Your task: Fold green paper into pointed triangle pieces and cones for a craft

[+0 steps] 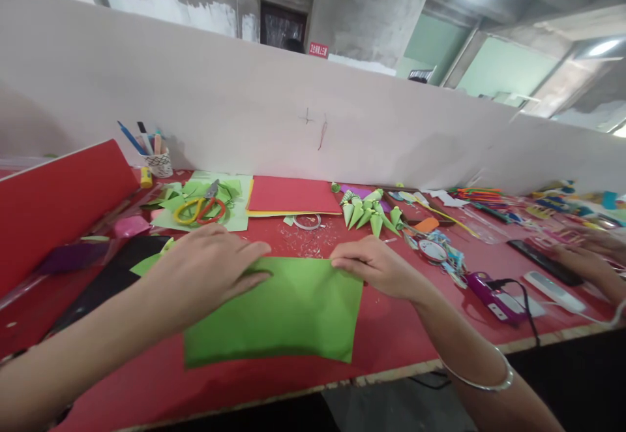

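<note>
A sheet of green paper (288, 314) spans the space between my hands, above the red tabletop near its front edge. My left hand (210, 262) pinches its upper left part between thumb and fingers. At the upper right corner, my right hand (372, 262) is closed on the same sheet, thumb against the fingers. Just beyond my left hand lie scissors (199, 210) with one yellow and one red handle, on pale green paper scraps. Past the sheet is a roll of clear tape (307, 222) among small paper bits.
Red paper (293, 195) lies stacked at the back. Several green paper cones (366, 213) sit right of it. A patterned cup of pens (159, 161) stands back left. On the right are a purple power strip (496, 298), a white device (552, 290) and another person's hand (581, 259).
</note>
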A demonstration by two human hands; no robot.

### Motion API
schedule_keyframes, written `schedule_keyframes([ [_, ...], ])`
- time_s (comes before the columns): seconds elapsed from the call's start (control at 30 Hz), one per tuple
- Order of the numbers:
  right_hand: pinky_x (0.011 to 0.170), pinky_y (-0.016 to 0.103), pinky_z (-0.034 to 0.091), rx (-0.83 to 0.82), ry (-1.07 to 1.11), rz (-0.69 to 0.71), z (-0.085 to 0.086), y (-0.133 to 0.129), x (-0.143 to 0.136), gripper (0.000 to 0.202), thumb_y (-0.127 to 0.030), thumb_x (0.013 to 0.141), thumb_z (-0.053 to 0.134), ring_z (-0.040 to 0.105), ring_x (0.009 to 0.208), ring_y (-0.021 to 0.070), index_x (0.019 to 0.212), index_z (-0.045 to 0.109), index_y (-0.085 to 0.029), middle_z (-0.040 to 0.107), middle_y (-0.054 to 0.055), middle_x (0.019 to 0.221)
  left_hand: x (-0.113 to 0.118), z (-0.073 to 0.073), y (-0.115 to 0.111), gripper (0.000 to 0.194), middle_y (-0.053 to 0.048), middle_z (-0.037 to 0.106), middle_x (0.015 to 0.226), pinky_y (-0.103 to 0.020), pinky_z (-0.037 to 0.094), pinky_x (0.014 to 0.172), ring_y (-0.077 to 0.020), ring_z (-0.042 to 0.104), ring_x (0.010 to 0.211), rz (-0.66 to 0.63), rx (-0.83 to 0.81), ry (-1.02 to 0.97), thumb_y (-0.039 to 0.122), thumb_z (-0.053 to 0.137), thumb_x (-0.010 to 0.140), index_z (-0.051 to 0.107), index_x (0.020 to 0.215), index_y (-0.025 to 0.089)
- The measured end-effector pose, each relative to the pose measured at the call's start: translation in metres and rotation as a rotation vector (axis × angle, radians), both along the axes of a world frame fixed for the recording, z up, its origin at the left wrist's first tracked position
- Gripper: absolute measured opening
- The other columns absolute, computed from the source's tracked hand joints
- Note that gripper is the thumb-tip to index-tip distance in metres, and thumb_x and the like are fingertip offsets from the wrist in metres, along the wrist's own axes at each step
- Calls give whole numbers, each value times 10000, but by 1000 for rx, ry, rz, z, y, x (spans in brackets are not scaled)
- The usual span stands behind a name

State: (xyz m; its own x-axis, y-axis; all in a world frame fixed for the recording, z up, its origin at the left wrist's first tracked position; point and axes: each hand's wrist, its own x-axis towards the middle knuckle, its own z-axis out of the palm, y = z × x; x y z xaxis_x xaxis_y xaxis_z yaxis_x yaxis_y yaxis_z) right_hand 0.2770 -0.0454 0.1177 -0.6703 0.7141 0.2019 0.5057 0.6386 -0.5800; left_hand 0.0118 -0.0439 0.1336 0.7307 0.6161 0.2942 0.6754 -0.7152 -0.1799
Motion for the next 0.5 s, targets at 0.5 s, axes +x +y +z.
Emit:
schedule_keyframes([
  [0.5,523,218,269,672,-134,-103,-12,-15,-58,158,-133,699,395,305,460,78,592,503,-178,444,-52,477,16,-4,-10,374,44,374,470,-229,209,450,-73,355,434,-95,-502,-80,296,278,884,362,544,166],
])
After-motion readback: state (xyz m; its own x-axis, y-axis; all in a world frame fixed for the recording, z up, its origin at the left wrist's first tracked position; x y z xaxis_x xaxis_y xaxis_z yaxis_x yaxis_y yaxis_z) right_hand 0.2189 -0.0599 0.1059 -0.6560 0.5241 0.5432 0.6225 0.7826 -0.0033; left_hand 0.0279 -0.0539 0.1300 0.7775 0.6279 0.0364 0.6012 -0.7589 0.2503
